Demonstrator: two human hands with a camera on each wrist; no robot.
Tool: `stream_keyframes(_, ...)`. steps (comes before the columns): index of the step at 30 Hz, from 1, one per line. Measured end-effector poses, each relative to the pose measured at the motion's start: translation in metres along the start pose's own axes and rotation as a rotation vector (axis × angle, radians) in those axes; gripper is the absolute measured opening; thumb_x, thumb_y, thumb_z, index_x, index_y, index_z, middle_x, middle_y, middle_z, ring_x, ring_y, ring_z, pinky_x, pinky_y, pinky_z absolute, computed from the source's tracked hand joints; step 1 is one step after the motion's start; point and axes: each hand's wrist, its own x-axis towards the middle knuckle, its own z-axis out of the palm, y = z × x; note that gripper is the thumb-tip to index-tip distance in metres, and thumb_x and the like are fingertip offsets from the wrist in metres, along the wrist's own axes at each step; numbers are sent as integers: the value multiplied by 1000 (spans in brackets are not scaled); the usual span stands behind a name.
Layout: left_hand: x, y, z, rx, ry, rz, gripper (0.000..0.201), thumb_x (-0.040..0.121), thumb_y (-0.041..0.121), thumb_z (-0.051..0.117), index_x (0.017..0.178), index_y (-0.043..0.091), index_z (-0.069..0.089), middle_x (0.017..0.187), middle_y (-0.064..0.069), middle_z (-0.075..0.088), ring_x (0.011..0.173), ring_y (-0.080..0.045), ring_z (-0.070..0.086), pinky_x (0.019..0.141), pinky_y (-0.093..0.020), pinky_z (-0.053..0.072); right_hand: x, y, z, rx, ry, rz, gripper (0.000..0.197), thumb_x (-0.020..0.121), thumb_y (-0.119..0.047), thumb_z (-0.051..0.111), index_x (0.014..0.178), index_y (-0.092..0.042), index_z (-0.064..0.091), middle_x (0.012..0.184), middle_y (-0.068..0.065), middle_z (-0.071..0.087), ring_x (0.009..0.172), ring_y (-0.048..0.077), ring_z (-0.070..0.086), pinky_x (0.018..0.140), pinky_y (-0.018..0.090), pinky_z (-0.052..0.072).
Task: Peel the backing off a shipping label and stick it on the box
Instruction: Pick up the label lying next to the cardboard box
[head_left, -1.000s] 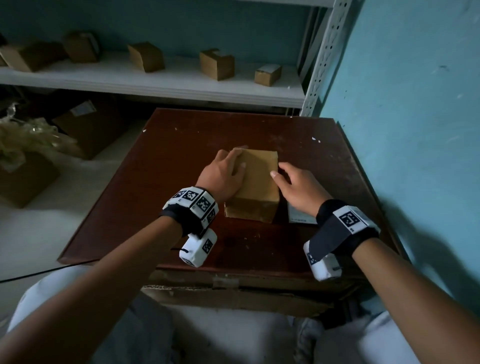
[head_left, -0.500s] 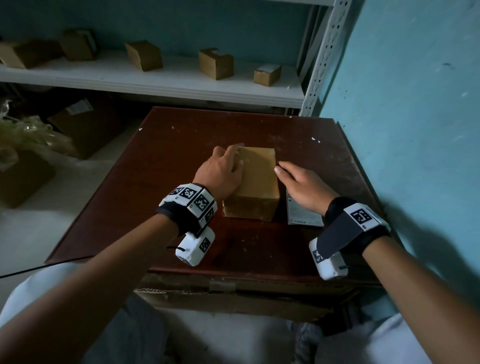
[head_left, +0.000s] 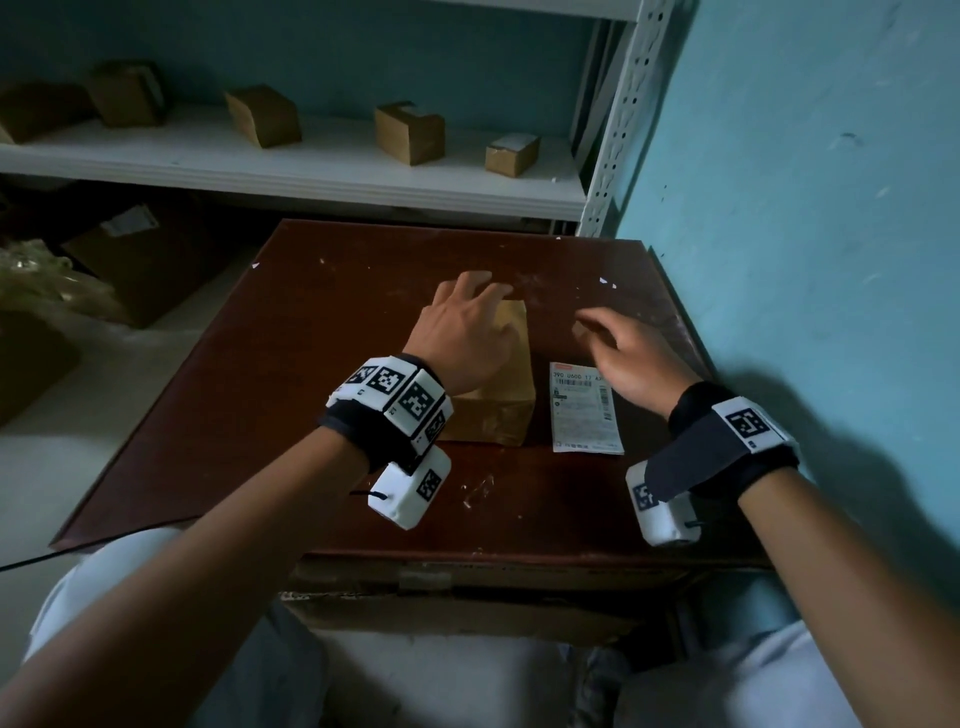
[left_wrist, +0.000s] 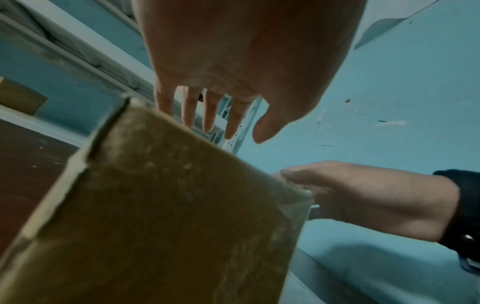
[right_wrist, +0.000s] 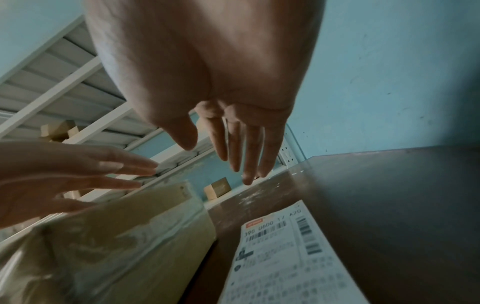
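A small brown cardboard box (head_left: 504, 395) (left_wrist: 161, 216) (right_wrist: 109, 242) stands on the dark red table (head_left: 322, 364). A white shipping label (head_left: 584, 410) (right_wrist: 288, 257) with barcodes lies flat on the table just right of the box. My left hand (head_left: 467, 332) (left_wrist: 215, 123) hovers over the box top with fingers straight and spread, holding nothing. My right hand (head_left: 618, 343) (right_wrist: 228, 160) hangs above the label's far end, fingers straight and loose, holding nothing.
A white shelf (head_left: 291, 161) behind the table carries several small cardboard boxes (head_left: 410, 132). A blue wall (head_left: 805, 208) runs close along the table's right edge. Larger boxes (head_left: 140, 254) sit on the floor at the left.
Both hands have lifted off the box. The right hand moved right and away, uncovering the label beside the box. The left hand's fingers spread above the box top.
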Motion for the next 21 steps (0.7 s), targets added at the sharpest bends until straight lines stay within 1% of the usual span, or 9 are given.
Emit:
stream_keyframes(2,0,7,6,20,-38,15,55,95,36,47,147,24,34,156,-3,26,142,-29,23,114,-48,25,2,7,-4,-33,36,3,43,101,-32,46,141,-16,46,145,2,48,132,19,46,98,22,32)
stream_keyframes(4,-1,12,14,39,-60,32,54,96,40,45,146,26,35,156,0,28,143,-27,23,114,-50,23,3,14,-5,-50,55,15,40,100,-29,50,138,-15,50,141,3,51,130,20,48,102,27,35)
stream_keyframes(7,1,19,22,68,-73,71,52,96,44,44,145,28,37,156,3,28,144,-24,22,114,-49,22,2,22,-6,-112,40,45,41,98,-22,51,137,-13,50,141,6,51,130,22,47,105,31,35)
stream_keyframes(9,3,22,27,91,-96,102,52,96,45,44,144,28,38,156,3,28,145,-22,21,115,-48,20,4,29,-5,-169,19,65,42,97,-25,54,137,-13,50,141,7,51,128,23,49,103,31,37)
stream_keyframes(11,4,25,31,113,-114,134,52,95,46,45,144,29,38,156,4,29,144,-22,20,115,-47,18,6,35,-3,-219,-2,81,45,95,-30,59,136,-14,51,138,8,52,124,24,52,103,34,41)
stream_keyframes(14,5,27,36,139,-113,164,52,94,46,46,143,30,40,155,5,31,145,-22,18,116,-46,15,8,43,2,-268,7,97,49,89,-28,67,134,-15,53,134,9,55,120,26,56,102,40,47)
stream_keyframes(17,4,25,39,171,-119,175,53,94,45,46,144,30,38,155,5,31,146,-21,15,117,-45,12,10,49,7,-329,9,105,51,86,-31,70,132,-16,54,130,8,56,117,26,56,99,38,47)
stream_keyframes(21,3,23,39,161,-120,176,51,95,46,45,143,28,41,154,5,32,147,-20,13,118,-43,10,14,53,13,-333,-19,151,50,82,-34,74,126,-17,57,125,6,54,109,24,57,92,35,49)
